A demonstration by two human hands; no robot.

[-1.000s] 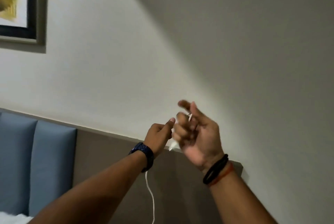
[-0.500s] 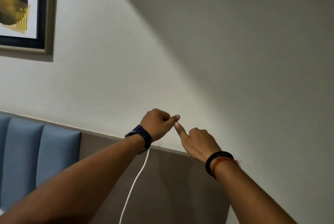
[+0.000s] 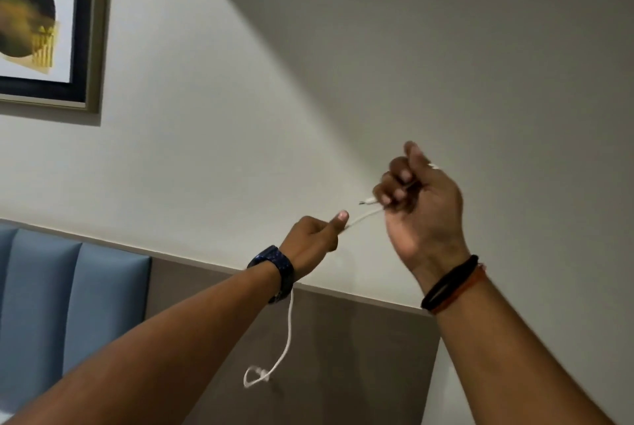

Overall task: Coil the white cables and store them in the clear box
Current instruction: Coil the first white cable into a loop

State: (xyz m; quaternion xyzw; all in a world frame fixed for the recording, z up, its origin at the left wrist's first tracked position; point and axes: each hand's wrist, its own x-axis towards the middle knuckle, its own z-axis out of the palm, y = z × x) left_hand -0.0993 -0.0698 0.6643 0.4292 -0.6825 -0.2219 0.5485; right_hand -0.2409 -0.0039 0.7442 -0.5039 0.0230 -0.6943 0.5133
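Note:
Both hands are raised in front of the wall with a thin white cable [image 3: 290, 328] between them. My left hand [image 3: 314, 236], with a dark watch on its wrist, pinches the cable, and the long part hangs below the wrist and curls at its loose end. My right hand [image 3: 420, 205] is higher and to the right, fingers curled around the cable near its plug end, which sticks out to the left. A short stretch of cable runs taut between the two hands. The clear box is out of view.
A pale wall fills the view, shadowed on the right. A framed picture [image 3: 44, 23] hangs at the upper left. A blue padded headboard [image 3: 68, 304] and a grey-brown panel [image 3: 343, 356] run along the bottom.
My right hand has risen and drawn away to the right, pulling a short length of cable taut from my left hand. The cable's hanging end has come up into view.

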